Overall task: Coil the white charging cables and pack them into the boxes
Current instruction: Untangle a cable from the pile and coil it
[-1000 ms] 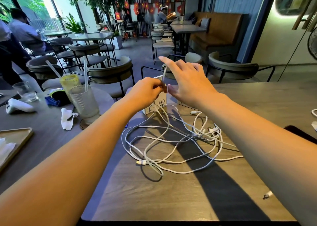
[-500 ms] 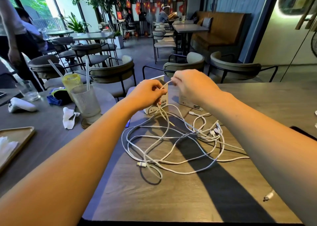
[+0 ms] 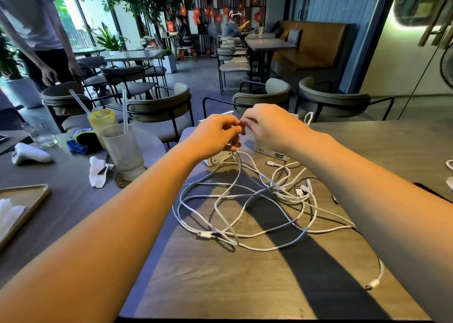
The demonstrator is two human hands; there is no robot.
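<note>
- The thin white charging cables (image 3: pixel 245 207) lie in one big loose tangle on the grey wooden table top (image 3: pixel 245 286). None of them is rolled up yet, as far as I can see.
- One cable end runs up from the tangle to the two hands, which meet just above the far side of the pile.
- The left hand (image 3: pixel 215 132) has its fingers curled and pinches that cable end.
- The right hand (image 3: pixel 267 124) is curled too, with its fingertips touching the same spot. It seems to pinch the cable as well, but the pinch itself is hidden.
- Two small white cardboard boxes wait just behind the tangle: the left box (image 3: pixel 218 157) sits under the left hand, and the right box (image 3: pixel 269 150) sits under the right wrist. I cannot tell if anything is inside them.
- One more plug end (image 3: pixel 372 284) lies apart from the tangle, on the near right.
- To the left of the tangle stands a tall ribbed drinking glass (image 3: pixel 122 151) with a straw.
- I think the job is only starting: the first roll is being made, and all the packing is left.
</note>
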